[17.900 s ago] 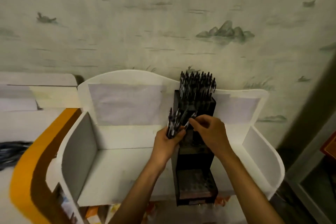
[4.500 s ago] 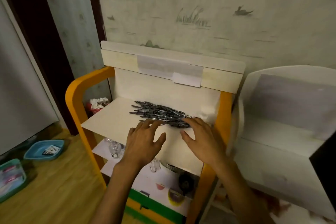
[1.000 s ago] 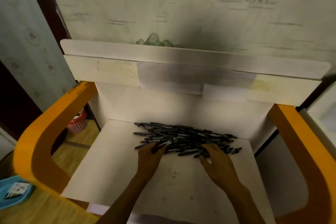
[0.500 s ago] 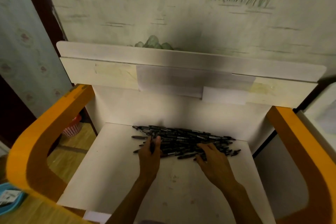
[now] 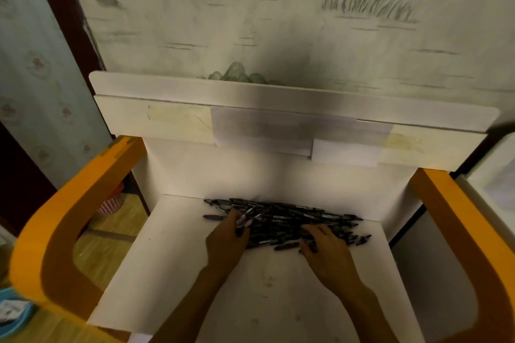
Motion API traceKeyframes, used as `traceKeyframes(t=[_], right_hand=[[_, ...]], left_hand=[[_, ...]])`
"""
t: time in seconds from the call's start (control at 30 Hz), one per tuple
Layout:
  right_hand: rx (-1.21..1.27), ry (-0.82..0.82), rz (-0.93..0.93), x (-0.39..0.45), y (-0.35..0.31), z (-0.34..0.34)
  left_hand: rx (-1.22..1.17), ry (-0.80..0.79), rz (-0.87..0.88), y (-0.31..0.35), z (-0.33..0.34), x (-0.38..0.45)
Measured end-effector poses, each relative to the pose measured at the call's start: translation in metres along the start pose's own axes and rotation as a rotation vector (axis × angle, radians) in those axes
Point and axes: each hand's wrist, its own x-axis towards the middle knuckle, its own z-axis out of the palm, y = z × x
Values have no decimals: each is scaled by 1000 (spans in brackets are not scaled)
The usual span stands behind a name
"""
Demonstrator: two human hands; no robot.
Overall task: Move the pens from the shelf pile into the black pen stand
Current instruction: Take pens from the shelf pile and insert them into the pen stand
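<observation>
One head cam, looks fwd & down, close over white shelf (image 5: 259, 287), wall behind fills top

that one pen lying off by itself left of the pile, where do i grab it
Pinch the lone dark pen at mid-barrel, coming from above. It lies flat on the white shelf board, crosswise, with bare board around its left end, so fingers fit on both long sides. The left hand is nearest.

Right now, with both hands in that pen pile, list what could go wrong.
1. The left hand grips several pens loosely fanned; some could slip out on lifting.
2. The right hand rakes the pile; pens near the shelf right edge might roll off.
3. The stand is out of view, so carrying risks drops.
</observation>
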Motion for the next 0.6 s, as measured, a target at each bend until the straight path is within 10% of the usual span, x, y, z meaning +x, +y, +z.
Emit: traceKeyframes(t=[0.6], right_hand=[[34,-45,80,2,3,-3]], left_hand=[[434,-421,340,-4,9,60]])
